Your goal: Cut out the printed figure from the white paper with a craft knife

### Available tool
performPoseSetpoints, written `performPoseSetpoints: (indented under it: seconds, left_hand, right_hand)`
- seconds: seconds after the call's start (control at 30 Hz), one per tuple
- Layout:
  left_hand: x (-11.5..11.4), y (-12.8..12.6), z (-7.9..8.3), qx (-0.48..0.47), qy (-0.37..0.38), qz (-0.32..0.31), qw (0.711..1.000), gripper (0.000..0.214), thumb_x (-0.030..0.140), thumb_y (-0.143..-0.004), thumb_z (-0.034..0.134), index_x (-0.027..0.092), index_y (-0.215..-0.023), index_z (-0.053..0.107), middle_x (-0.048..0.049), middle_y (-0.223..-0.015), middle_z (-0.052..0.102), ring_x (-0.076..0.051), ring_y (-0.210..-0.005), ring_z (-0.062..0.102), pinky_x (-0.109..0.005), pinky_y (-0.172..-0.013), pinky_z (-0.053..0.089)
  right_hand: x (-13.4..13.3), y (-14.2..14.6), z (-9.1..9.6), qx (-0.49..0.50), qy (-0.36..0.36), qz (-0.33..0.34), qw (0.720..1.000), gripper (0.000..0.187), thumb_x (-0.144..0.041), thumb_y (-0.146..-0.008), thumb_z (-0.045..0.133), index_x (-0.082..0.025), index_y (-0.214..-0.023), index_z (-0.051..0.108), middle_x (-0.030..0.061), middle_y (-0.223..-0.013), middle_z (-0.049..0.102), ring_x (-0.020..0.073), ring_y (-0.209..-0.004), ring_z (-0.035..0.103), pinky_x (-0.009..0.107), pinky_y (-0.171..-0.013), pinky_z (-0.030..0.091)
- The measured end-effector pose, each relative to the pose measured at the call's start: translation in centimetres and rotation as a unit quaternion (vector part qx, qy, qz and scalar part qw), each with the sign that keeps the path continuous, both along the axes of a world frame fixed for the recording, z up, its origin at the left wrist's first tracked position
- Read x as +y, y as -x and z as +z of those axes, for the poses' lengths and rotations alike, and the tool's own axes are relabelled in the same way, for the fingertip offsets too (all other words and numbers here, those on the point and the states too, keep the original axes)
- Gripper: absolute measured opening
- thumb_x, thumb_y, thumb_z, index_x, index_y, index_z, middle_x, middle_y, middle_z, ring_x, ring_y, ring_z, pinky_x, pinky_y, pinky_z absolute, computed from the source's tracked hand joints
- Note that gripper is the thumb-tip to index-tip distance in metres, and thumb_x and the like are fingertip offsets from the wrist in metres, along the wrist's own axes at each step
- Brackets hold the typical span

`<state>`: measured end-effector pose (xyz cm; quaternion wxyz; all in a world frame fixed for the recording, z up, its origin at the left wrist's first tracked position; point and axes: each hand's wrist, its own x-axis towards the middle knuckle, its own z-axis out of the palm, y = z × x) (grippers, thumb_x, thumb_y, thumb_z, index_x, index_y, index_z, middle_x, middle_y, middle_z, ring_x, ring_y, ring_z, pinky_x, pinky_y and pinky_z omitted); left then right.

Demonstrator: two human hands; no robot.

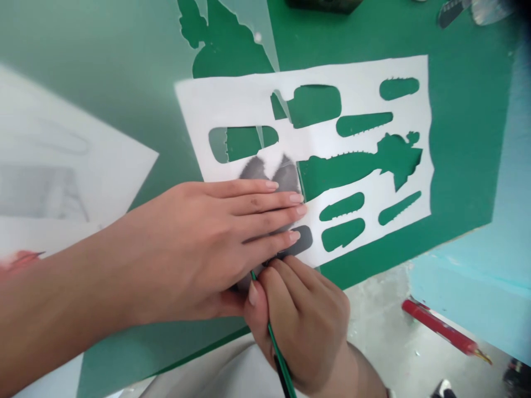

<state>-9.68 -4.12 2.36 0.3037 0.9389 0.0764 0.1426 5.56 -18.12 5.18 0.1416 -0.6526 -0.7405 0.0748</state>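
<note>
A white sheet with several cut-out shapes lies on the green tabletop, which shows through the openings. My left hand rests flat on the sheet's lower left part, fingers stretched out side by side. Dark grey patches with ragged top edges show beyond its fingers, and another dark grey patch appears by the little finger. Just below, my right hand is closed around a slim green-and-black stick. The stick's working end is hidden between the two hands.
A clear plastic sheet with a cut-out lies partly under the white one. Paper with a faint drawing is at left, near another person's fingers. A dark object stands at the top; a red stick-like object shows beyond the table edge.
</note>
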Motion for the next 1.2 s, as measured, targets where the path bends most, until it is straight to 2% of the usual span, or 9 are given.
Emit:
performPoseSetpoints:
  seconds: [0.47, 0.9, 1.2]
  left_hand:
    - [0.02, -0.05, 0.14, -0.002, -0.006, 0.0, 1.0, 0.054, 0.05, -0.11, 0.056, 0.015, -0.15, 0.065, -0.004, -0.166, 0.054, -0.016, -0.16, 0.046, -0.029, -0.141, 0.018]
    - [0.22, -0.02, 0.3, 0.002, -0.011, -0.004, 1.0, 0.056, 0.052, -0.107, 0.062, 0.015, -0.149, 0.066, -0.0043, -0.165, 0.054, -0.018, -0.159, 0.047, -0.031, -0.14, 0.02]
    - [0.27, -0.06, 0.35, 0.019, -0.02, -0.011, 1.0, 0.059, 0.054, -0.107, 0.062, 0.016, -0.152, 0.064, -0.0039, -0.168, 0.051, -0.018, -0.162, 0.043, -0.03, -0.141, 0.016]
  right_hand:
    - [-0.08, 0.04, -0.24, -0.004, -0.007, 0.005, 1.0, 0.051, -0.021, -0.115, 0.035, -0.023, -0.067, 0.053, -0.0002, -0.059, 0.054, 0.0162, -0.06, 0.049, 0.033, -0.061, 0.038]
    - [-0.19, 0.07, 0.02, -0.004, -0.001, 0.003, 1.0, 0.049, -0.02, -0.115, 0.036, -0.024, -0.069, 0.052, -0.0002, -0.059, 0.055, 0.0166, -0.06, 0.049, 0.033, -0.061, 0.037]
    - [-0.36, 0.09, -0.02, -0.003, 0.001, 0.005, 1.0, 0.049, -0.02, -0.115, 0.037, -0.024, -0.069, 0.052, 0.0005, -0.06, 0.055, 0.0175, -0.061, 0.05, 0.034, -0.062, 0.039]
